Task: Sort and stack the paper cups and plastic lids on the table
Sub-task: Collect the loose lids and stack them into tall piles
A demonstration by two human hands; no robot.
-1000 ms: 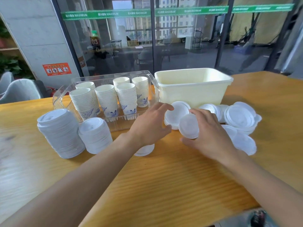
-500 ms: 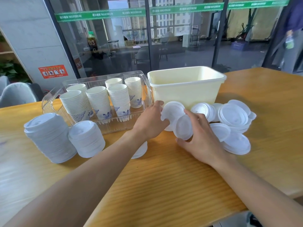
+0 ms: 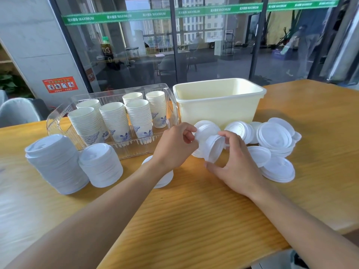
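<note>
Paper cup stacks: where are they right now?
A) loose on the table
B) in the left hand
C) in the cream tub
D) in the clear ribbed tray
D: the paper cup stacks stand upright inside the clear ribbed tray, left of the cream tub.

Left arm: bare forearm, entered from the lower left, ran up and rightward toward the cream tub (image 3: 217, 111), wrist straight. Left hand (image 3: 174, 146): back to the camera, fingers curled, thumb and forefinger pinched on the rim of a white lid (image 3: 206, 130) just before the tub's front wall.

Right arm: bare forearm, entered from the lower right, ran up and leftward toward the same tub. Right hand (image 3: 236, 167): back to the camera, thumb lowest, fingers arched over a second lid (image 3: 213, 148), held tilted on edge, nearer the camera than the first.

Hands close together, not touching.
</note>
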